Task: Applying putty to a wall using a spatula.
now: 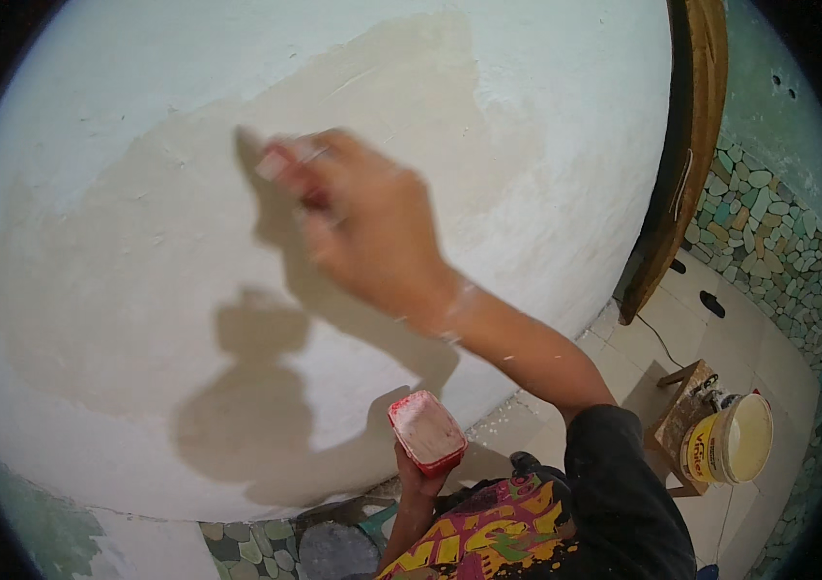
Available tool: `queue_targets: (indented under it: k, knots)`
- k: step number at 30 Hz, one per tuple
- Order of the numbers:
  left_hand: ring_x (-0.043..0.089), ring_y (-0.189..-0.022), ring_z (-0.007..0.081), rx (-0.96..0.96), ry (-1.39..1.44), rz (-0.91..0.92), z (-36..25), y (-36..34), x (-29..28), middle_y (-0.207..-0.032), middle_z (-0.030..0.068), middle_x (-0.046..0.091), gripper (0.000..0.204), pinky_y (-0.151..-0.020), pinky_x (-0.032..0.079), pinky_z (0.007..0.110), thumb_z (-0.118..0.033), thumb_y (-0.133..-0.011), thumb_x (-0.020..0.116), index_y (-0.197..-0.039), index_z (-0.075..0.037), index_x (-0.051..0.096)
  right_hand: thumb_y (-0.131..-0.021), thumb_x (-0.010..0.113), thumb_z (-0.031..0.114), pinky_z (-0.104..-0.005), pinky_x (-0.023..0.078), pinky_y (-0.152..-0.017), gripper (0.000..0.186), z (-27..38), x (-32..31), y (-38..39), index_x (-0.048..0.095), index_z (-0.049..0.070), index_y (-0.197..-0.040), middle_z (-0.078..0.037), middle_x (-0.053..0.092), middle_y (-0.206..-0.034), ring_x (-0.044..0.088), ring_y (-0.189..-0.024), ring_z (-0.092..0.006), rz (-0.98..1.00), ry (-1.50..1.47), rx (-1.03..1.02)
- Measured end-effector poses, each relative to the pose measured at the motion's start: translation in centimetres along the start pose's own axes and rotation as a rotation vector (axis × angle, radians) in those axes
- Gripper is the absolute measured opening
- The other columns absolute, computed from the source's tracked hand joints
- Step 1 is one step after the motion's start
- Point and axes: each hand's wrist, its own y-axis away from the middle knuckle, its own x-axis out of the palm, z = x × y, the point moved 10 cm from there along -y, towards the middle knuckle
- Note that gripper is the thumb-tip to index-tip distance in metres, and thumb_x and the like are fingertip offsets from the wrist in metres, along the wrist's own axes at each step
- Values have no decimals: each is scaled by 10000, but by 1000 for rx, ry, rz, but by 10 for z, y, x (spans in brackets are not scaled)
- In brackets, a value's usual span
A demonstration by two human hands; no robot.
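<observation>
My right hand point(372, 222), blurred by motion, is closed on a red-handled tool point(290, 172), perhaps a scraper, raised at the white wall point(565, 242); its blade is too smeared to make out, and I cannot tell whether it touches the surface. Around it spreads a broad beige patch point(111, 290) with uneven edges, crossed by shadows of my arm and head. Low in the view, my left hand point(416, 483) grips a red rectangular tub point(426, 427) with pale paste on top.
A curved wooden trim point(686, 145) edges the wall at right. On the tiled floor point(739, 358) are dark footwear point(712, 304), a cable and a wooden stool point(672, 435) beside a yellow-labelled bucket point(749, 435). Pebble mosaic point(768, 203) borders the floor. A grey object point(333, 551) sits low behind my left arm.
</observation>
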Motion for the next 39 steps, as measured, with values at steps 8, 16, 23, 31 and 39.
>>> queue_targets:
  k: [8, 16, 23, 31, 39]
  knots:
    - [600, -1308, 354, -46, -41, 88, -1, -4, -13, -1445, 128, 600, 655, -1100, 487, 606, -600, -1052, 422, -1525, -150, 482, -939, 697, 106, -329, 576, -822, 222, -195, -130, 1, 746, -62, -1076, -99, 766, -988, 723, -871, -168, -306, -646, 496]
    - [673, -1164, 378, 4, -34, -78, -4, -16, -58, -1317, 129, 670, 601, -961, 572, 612, -582, -1040, 459, -1441, -144, 550, -933, 689, 265, -344, 565, -801, 288, -225, -157, 25, 794, 33, -1070, -150, 796, -970, 759, -839, -230, -463, 258, 432]
    - [681, -1150, 385, -61, -53, -3, -1, -28, -72, -1304, 131, 678, 599, -942, 578, 610, -578, -1044, 438, -1433, -137, 554, -673, 747, 22, -427, 614, -830, 658, -51, 20, 105, 720, 161, -1316, -169, 694, -1189, 701, -1049, -348, -55, 350, 33]
    - [628, -1250, 359, -109, 7, 189, -2, -44, -80, -1388, 124, 633, 615, -1064, 508, 600, -584, -1059, 414, -1471, -141, 525, -864, 527, -87, -298, 573, -852, 408, -87, 3, 110, 722, -44, -1220, -109, 753, -1079, 688, -929, -136, -67, -153, 277]
    - [603, -1295, 359, -27, -5, 103, -4, -56, -119, -1421, 120, 614, 627, -1077, 505, 604, -584, -1054, 432, -1509, -157, 497, -856, 628, 94, -446, 560, -782, 247, -164, -95, 58, 749, -1, -1050, -172, 721, -979, 713, -870, -337, -496, 305, 168]
